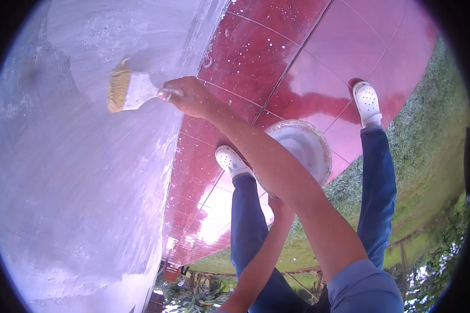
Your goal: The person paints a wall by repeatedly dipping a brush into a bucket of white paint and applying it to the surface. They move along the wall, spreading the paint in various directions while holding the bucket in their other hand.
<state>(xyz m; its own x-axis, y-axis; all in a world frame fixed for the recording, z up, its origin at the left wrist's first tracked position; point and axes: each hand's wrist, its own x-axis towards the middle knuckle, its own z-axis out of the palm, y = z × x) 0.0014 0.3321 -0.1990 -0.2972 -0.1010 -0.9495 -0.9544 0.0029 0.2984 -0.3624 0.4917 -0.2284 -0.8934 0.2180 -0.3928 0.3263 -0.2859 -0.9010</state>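
A wide paintbrush (pixel 137 90) with tan bristles and a paint-smeared white ferrule is in my right hand (pixel 189 96), the fingers closed round its handle. Its bristles are at the whitish wall (pixel 89 172), which shows streaky brush marks. My left hand (pixel 280 204) grips the near edge of a round, paint-stained basin (pixel 326 148), with whitish paint visible inside. My right forearm crosses in front of the basin and hides part of it and most of my left fingers.
Glossy red floor tiles (pixel 230 57) with white paint spatters run along the wall's foot. My feet in white clogs (pixel 367 101) stand apart on the tiles. Grass (pixel 423 120) borders the floor on the right, and plants (pixel 209 297) show at the bottom.
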